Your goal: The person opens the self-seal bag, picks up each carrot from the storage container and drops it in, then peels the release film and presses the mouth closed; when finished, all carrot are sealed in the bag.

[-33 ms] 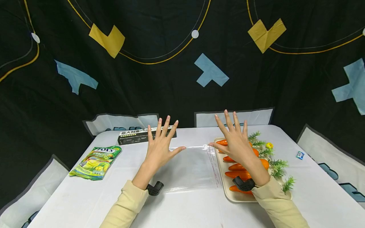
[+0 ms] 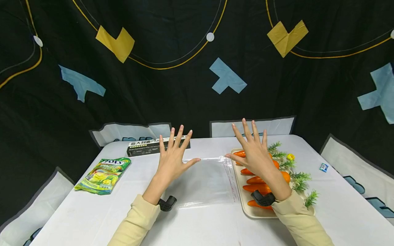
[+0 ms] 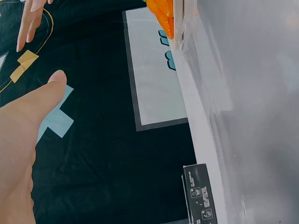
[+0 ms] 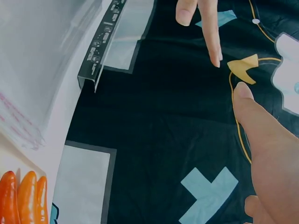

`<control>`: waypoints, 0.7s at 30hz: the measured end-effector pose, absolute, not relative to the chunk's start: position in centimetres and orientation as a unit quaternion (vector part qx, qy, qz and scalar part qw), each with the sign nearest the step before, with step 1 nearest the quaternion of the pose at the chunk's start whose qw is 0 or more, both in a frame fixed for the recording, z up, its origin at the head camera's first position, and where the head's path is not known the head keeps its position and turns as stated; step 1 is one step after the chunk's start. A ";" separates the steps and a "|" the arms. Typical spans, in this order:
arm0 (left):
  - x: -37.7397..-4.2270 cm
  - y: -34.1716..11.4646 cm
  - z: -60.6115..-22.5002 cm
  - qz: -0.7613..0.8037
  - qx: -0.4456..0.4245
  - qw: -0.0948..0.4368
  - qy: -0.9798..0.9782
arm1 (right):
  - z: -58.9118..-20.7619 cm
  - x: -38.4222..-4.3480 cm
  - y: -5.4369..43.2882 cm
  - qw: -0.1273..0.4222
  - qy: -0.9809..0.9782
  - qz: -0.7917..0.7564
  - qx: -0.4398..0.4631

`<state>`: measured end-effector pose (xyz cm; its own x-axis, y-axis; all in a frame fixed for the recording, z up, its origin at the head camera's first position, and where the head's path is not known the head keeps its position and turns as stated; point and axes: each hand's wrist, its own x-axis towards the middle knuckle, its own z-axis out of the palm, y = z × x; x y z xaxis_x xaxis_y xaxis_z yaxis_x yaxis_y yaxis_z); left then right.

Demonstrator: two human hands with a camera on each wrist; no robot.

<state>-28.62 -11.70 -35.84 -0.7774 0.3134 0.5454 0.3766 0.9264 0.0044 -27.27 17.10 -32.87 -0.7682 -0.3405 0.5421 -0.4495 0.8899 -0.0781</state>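
Both hands are held up above the table with fingers spread and nothing in them. The left hand point(image 2: 173, 158) is raised over the left part of a clear plastic zip bag point(image 2: 209, 182), which lies flat. Above a cream tray point(image 2: 253, 214) on the right hovers the right hand point(image 2: 255, 155), hiding part of what lies there. Several orange carrots point(image 2: 257, 188) with green leafy tops point(image 2: 300, 176) fill the tray. In the left wrist view, the left thumb point(image 3: 46, 95) points up; the right wrist view shows the right thumb point(image 4: 261, 119) extended. Neither hand touches anything.
A green and yellow Fox's candy bag point(image 2: 104, 176) lies at the left. At the back left stands a black pasta box point(image 2: 144, 149). A small blue packet point(image 2: 324, 167) lies at the far right, and a yellow flower point(image 2: 290, 156) sits by the carrot tops.
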 end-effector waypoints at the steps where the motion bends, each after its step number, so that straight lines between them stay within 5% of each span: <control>1: -28.6 -11.7 -35.8 -0.054 -0.183 0.279 -0.941 | -32.8 -27.2 17.1 0.269 -0.934 0.102 0.211; 21: -28.3 -11.1 -36.3 -0.061 -0.208 0.251 -0.944 | -33.3 -27.3 16.6 0.254 -0.924 0.116 0.259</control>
<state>-28.29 -11.15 -36.32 -0.7879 0.3615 0.4984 0.4223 0.9064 0.0102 -27.30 16.55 -33.32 -0.7365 -0.4200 0.5303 -0.5384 0.8385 -0.0836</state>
